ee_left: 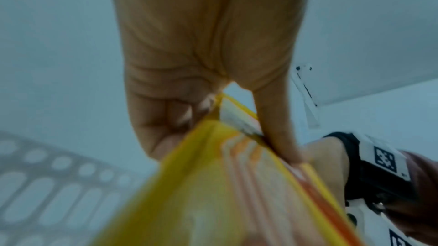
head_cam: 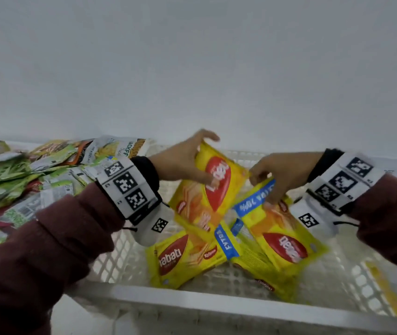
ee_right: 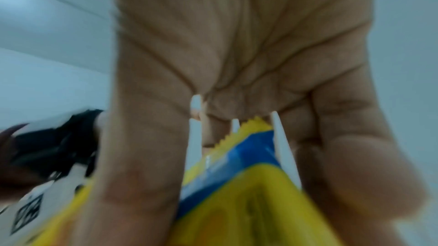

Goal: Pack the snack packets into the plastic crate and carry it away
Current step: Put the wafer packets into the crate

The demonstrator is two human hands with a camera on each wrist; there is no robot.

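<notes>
Over the white plastic crate (head_cam: 144,303), the left hand (head_cam: 180,160) is gripping one yellow wafer packet (head_cam: 207,189) by its far end, fingers curled over the top edge and thumb pressing its face; the left wrist view is showing the same pinch on the packet's edge. That packet is tilting, its long axis running from the crate's far wall down toward the near rim, its printed side facing up. The right hand (head_cam: 282,175) is pinching the blue-banded end of a second yellow packet (head_cam: 282,233), thumb and fingers closing on either side of it in the right wrist view; this packet's long axis is slanting from the crate's middle toward its near right corner. A third yellow packet (head_cam: 183,257) is lying on the crate's floor under both, pointing toward the near left. A heap of green and white snack packets (head_cam: 35,175) is lying just left of the crate.
</notes>
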